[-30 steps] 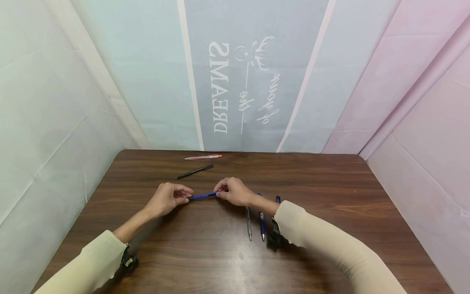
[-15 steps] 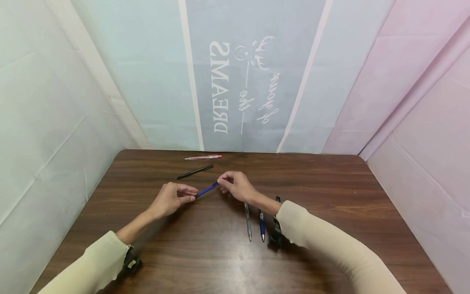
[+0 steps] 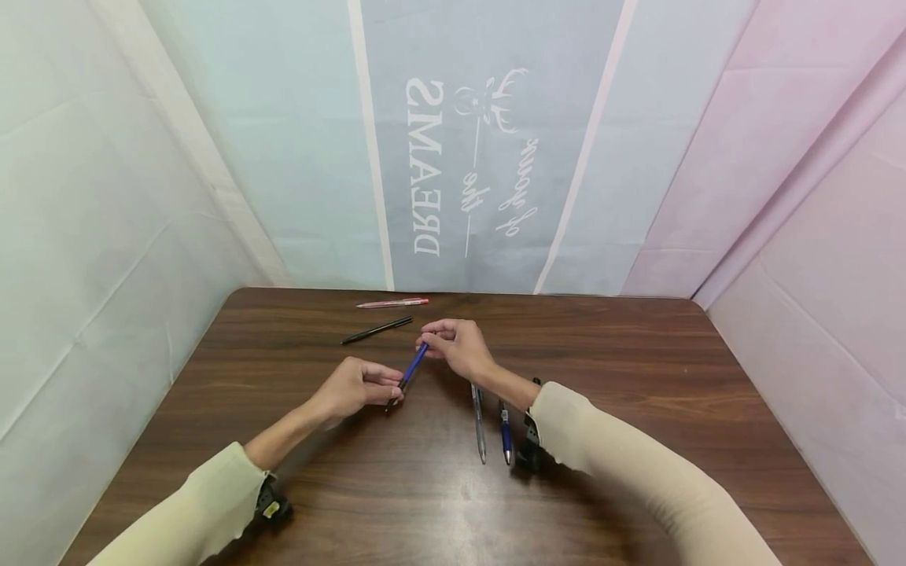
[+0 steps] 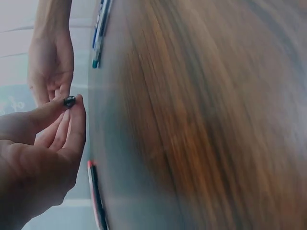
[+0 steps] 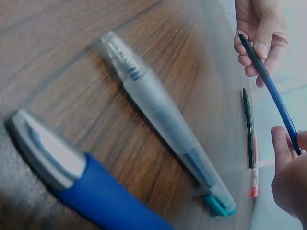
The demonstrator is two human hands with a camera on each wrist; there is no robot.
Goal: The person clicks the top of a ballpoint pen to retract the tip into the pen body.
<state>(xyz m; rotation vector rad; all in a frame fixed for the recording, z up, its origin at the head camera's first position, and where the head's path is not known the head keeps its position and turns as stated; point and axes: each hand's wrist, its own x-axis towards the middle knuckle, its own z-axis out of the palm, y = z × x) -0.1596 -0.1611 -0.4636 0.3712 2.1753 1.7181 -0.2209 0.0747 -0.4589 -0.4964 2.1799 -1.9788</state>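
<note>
A blue pen with a black grip (image 3: pixel 416 362) slants in the air between both hands. Its lower, black end is pinched by my left hand (image 3: pixel 357 387), thumb against fingers, and the tip pokes out below. My right hand (image 3: pixel 460 347) pinches the upper blue end between thumb and fingers. From the right wrist, the pen's blue barrel (image 5: pixel 278 100) shows stretched from one hand to the other. In the left wrist view only the pen's dark tip (image 4: pixel 70 101) is visible between thumb and finger.
A black pen (image 3: pixel 375 330) and a clear red pen (image 3: pixel 392 303) lie at the back of the brown table (image 3: pixel 623 354). Below my right forearm lie a clear pen (image 3: pixel 479 424) and a blue pen with silver tip (image 3: pixel 506 432). Another dark pen end (image 3: pixel 536 383) is mostly hidden.
The held pen has turned from nearly level to steeply slanted. My left hand has moved right and slightly nearer; my right hand has moved farther back, raising its end in view.
</note>
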